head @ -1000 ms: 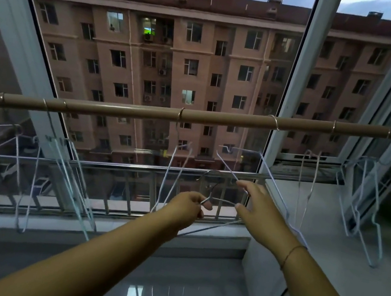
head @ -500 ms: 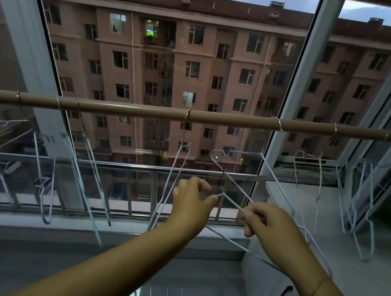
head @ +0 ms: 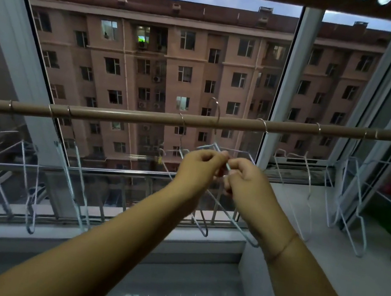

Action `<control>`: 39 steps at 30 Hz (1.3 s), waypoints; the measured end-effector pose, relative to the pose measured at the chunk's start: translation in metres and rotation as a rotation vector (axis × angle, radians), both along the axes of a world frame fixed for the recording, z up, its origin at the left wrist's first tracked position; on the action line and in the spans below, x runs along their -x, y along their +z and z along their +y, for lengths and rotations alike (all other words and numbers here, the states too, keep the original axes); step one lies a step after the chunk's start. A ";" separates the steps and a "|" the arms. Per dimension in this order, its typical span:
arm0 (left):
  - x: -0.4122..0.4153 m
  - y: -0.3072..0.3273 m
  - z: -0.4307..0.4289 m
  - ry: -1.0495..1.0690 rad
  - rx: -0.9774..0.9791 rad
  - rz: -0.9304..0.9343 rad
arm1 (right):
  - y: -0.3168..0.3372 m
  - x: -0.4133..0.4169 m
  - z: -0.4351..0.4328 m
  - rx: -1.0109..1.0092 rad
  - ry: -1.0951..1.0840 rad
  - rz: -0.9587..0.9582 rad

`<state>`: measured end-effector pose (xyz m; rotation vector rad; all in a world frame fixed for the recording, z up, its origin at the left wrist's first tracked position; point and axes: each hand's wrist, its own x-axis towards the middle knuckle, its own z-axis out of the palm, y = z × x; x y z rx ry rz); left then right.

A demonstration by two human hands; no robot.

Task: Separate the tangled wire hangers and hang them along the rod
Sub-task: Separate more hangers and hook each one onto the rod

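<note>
While dusk dims the window and grey sill, my left hand and right hand meet just below the rod, both pinching one wire hanger, its hook above mid-rod.

Just one cam on my head, facing forward at the long tan metal rod, close up.

Pale blue-white wire hangers hang on a tan rod before a reddish-brown building.
</note>
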<state>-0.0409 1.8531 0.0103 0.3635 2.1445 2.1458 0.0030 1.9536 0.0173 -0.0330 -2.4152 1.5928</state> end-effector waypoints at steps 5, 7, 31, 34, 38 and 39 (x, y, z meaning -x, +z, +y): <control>0.012 -0.001 -0.007 0.102 0.058 -0.092 | -0.007 0.019 -0.017 0.041 0.048 -0.126; 0.012 -0.006 -0.009 0.119 0.066 -0.149 | -0.013 0.022 -0.018 0.004 0.051 -0.147; 0.037 -0.022 0.080 -0.034 -0.100 -0.416 | -0.045 0.009 0.084 -0.171 -0.105 -0.084; 0.046 -0.021 0.087 0.035 -0.101 -0.369 | -0.038 0.015 0.086 -0.185 -0.105 -0.002; 0.066 -0.009 0.095 0.108 -0.130 -0.369 | -0.025 0.037 0.088 -0.182 -0.112 0.059; 0.070 -0.006 0.097 0.123 -0.133 -0.375 | -0.024 0.042 0.088 -0.176 -0.117 0.068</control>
